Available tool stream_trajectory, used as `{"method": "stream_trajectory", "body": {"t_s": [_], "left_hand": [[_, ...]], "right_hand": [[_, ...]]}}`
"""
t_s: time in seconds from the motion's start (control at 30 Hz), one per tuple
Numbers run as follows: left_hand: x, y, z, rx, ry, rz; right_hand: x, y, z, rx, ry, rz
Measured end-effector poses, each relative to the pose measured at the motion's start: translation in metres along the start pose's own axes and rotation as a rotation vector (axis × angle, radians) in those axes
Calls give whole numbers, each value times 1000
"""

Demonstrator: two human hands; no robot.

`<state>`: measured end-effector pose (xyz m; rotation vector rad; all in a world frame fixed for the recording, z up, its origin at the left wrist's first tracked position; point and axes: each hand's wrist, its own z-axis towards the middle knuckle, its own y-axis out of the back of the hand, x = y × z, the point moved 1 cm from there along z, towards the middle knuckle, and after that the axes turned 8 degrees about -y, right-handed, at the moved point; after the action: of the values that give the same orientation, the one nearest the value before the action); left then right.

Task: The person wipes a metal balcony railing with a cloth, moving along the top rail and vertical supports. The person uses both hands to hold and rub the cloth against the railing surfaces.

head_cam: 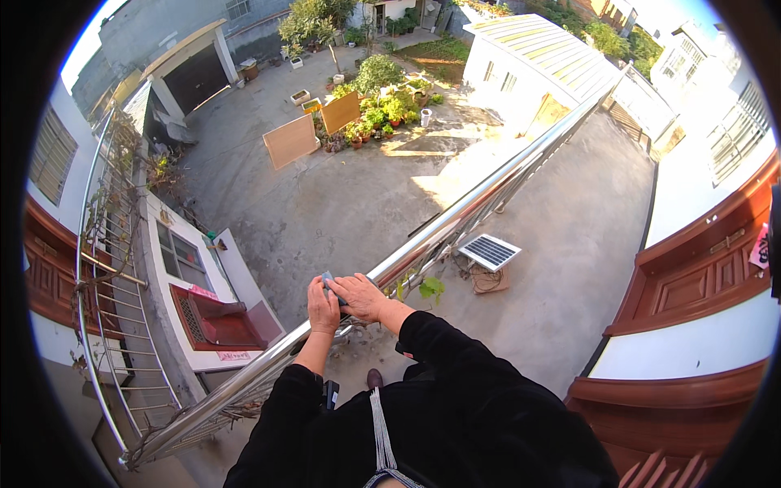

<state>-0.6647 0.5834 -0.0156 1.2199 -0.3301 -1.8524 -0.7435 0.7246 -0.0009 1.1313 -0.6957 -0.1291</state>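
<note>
Both my hands meet at the polished metal handrail of a balcony, near the middle of the view. A small grey-blue item, perhaps a folded cloth, lies between them. My left hand has its fingers curled around the left side of this item. From the right, my right hand presses on it, with the fingers lying over its top. The underside of the item and its contact with the rail are hidden by my hands. Black sleeves cover both forearms. Green vine leaves hang at the rail just right of my hands.
A small solar panel stands on the balcony floor beyond my right arm. Dry vines twist round the railing at left. Brown wooden doors line the right wall. Below the rail lies a courtyard with potted plants and two boards.
</note>
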Motion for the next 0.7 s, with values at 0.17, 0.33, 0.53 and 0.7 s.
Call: {"method": "stream_trajectory", "body": {"t_s": [0.17,0.33,0.53,0.7], "left_hand": [[-5,1,3,-71,-19,27],[-9,4,4,-18,-49,85],[-11,4,2,118,-95,226],[-16,3,4,132,-116,246]], "right_hand": [[-2,0,0,65,7,-54],[-8,5,-1,-95,84,100],[-64,31,-12,-150,-116,-98],[-100,53,-18,-308,-344,-160]]}}
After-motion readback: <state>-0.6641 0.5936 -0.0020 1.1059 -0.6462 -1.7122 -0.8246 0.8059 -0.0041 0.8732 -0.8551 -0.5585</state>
